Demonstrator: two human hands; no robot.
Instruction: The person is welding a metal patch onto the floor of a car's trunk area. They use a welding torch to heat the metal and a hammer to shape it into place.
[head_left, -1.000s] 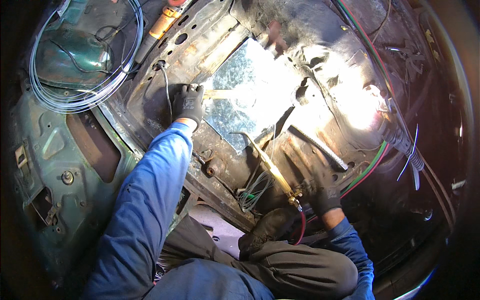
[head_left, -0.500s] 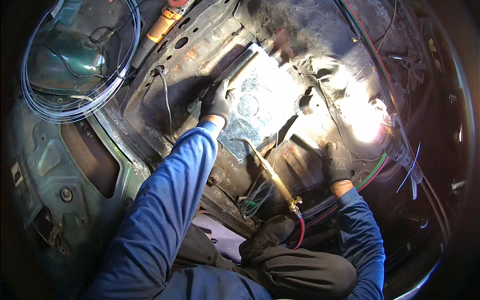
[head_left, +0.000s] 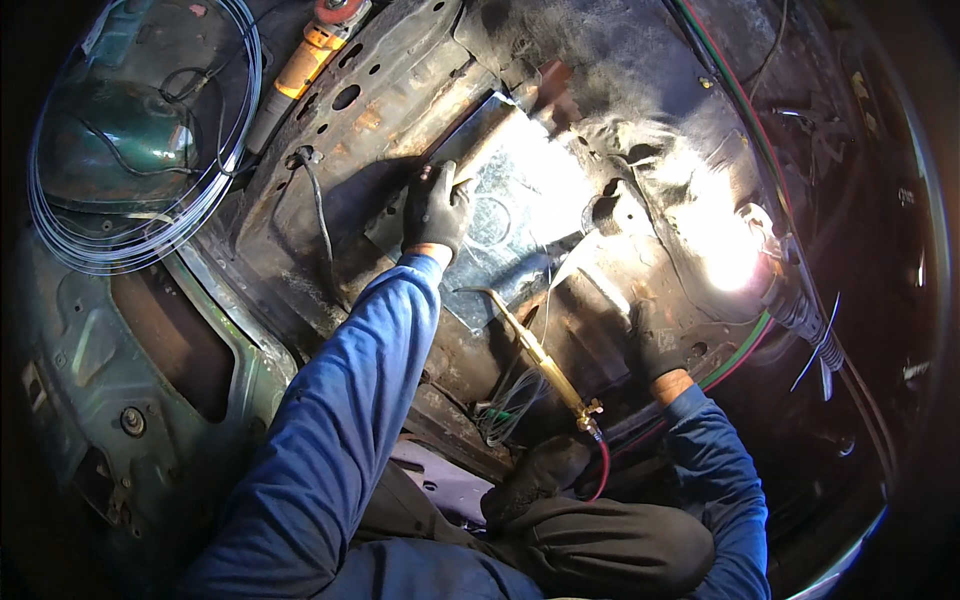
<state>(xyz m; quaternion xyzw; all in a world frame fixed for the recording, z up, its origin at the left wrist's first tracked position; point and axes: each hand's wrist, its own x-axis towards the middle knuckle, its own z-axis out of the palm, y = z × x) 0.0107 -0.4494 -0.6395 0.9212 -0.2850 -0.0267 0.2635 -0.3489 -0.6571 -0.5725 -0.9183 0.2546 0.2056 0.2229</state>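
A shiny sheet metal panel (head_left: 490, 265) with a circle marked on it lies on the rusty car floor. My gloved left hand (head_left: 437, 212) is closed on its raised far-left edge. My gloved right hand (head_left: 655, 338) is closed round the handle of what looks like a hammer (head_left: 603, 288); its narrow, pale head is by the panel's right side. Glare and shadow blur that tool's outline. Nearer to me lies a brass gas torch (head_left: 545, 362), its bent tip just over the panel's near corner and a red hose at its rear.
A bright lamp (head_left: 765, 245) glares at right. Thin wire (head_left: 515, 400) lies coiled beside the torch. A large wire coil (head_left: 85, 262) and an orange angle grinder (head_left: 305, 62) lie at far left. Red and green hoses (head_left: 745, 105) run along the right. A green door panel (head_left: 75, 340) stands left.
The view has shifted slightly. The hammer-like tool's head has tilted and lies a little farther left, near the panel. My left hand keeps its hold on the panel's edge.
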